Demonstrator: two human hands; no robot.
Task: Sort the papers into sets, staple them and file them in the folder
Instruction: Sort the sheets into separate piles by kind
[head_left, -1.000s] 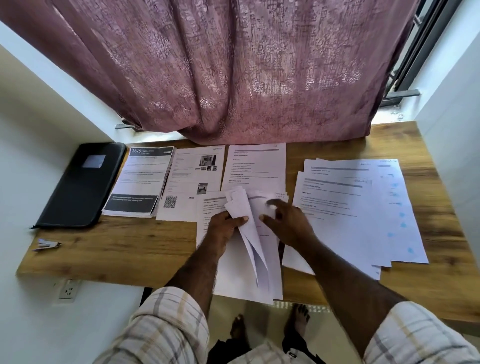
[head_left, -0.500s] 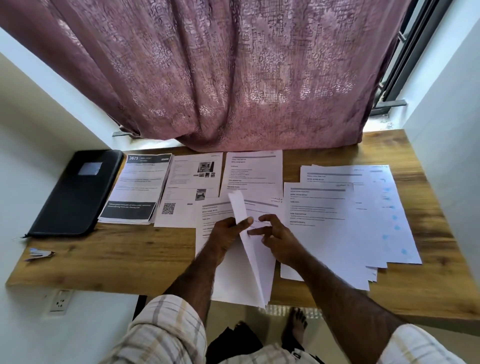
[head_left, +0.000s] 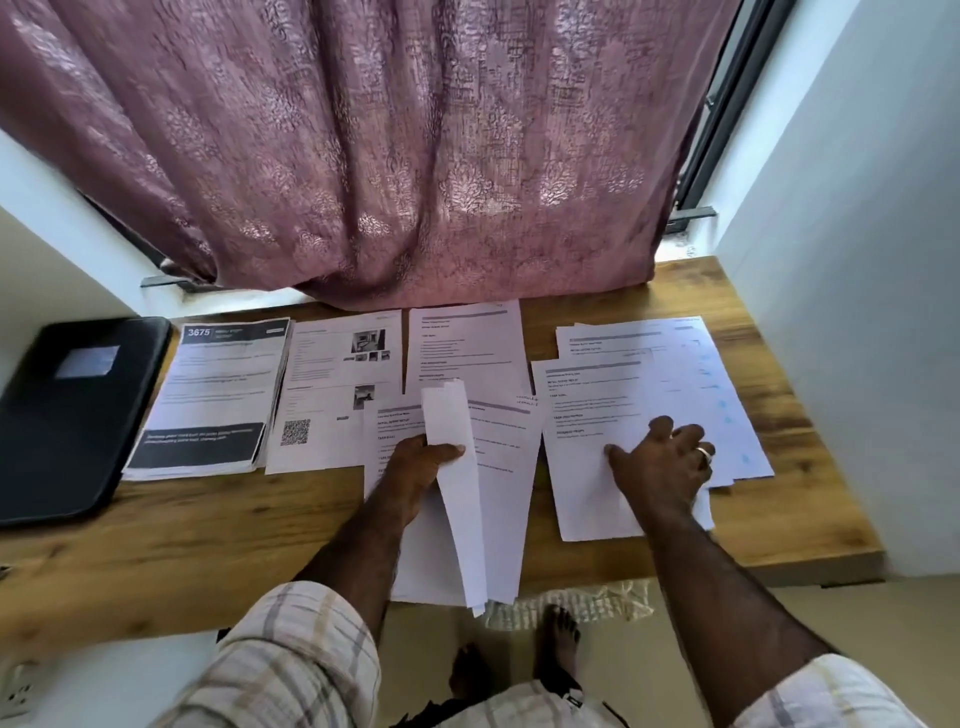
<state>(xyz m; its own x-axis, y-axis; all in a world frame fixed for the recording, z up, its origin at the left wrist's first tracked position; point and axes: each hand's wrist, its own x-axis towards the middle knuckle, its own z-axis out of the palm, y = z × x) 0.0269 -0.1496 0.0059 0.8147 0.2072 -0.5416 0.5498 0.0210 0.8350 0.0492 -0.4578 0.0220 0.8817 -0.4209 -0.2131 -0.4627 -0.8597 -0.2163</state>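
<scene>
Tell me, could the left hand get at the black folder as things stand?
Probably, but not freely: the left hand is gripping lifted sheets. The folder lies uncovered at the desk's left end, with only flat papers between.

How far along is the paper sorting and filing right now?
Done: several piles are laid out, such as the 3675 stack. In hand: the left hand grips a sheaf of sheets while the right hand rests on the right pile. Left: no stapling visible, and the black folder lies closed.
</scene>
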